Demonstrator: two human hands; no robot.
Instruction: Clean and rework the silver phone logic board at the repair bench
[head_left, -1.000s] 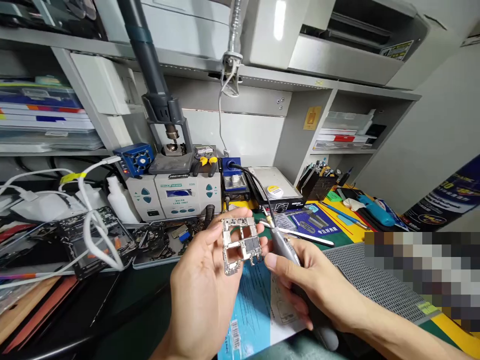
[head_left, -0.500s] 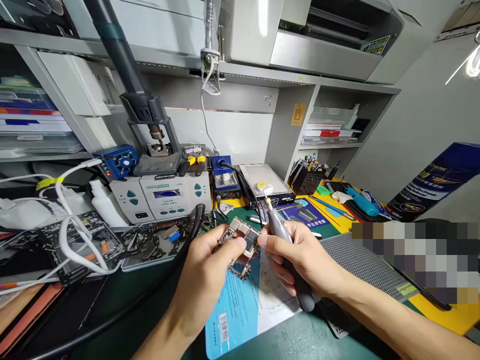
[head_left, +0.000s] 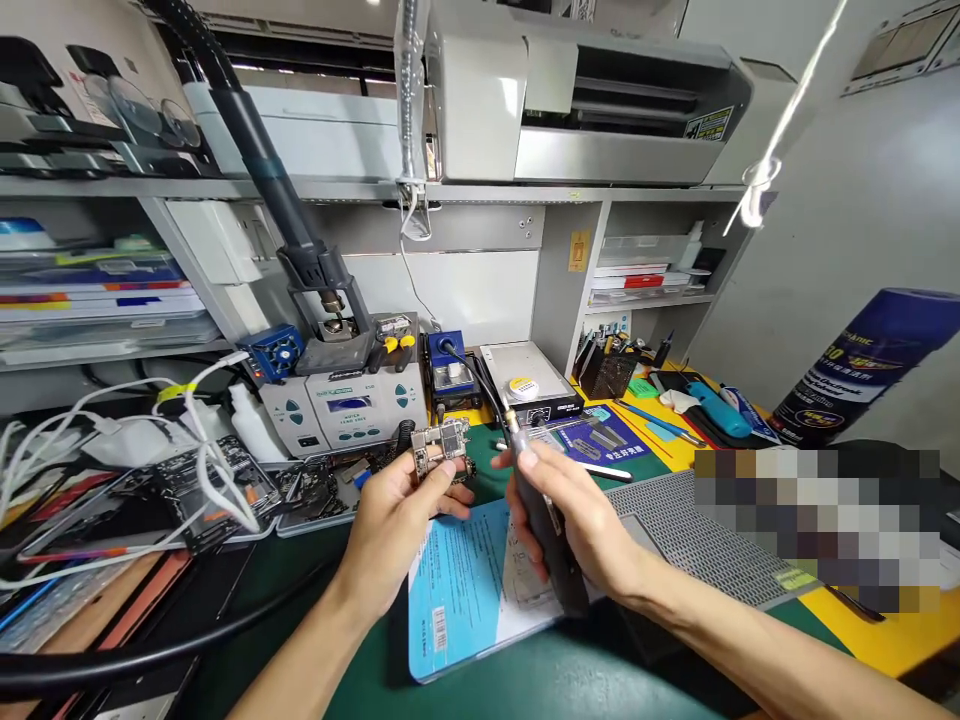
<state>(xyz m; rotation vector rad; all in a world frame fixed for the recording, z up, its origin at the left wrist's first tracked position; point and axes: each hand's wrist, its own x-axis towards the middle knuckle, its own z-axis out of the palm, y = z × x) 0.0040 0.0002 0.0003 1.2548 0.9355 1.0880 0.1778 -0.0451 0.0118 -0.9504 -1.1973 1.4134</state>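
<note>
My left hand [head_left: 409,510] pinches a small phone circuit board [head_left: 442,445] by its lower edge, thumb in front. My right hand [head_left: 570,510] is wrapped round a grey pen-shaped rotary tool [head_left: 529,490], its brass-coloured tip [head_left: 511,415] pointing up and away from me. A gap separates the tool from the board. Under both hands lies a blue and white printed packet [head_left: 461,580] on the green mat [head_left: 360,640].
A hot air station [head_left: 349,410] and soldering holder [head_left: 450,365] stand at the back. Left of my hands are a tray of boards [head_left: 315,495] and white cables [head_left: 210,450]. A perforated mat [head_left: 697,530], pen basket [head_left: 607,370] and spray can [head_left: 862,370] are at right. A black hose [head_left: 247,610] crosses the left.
My hands have moved apart. The circuit board has shifted left and up and is turned, and my right fingers have left it. The view has tilted up.
</note>
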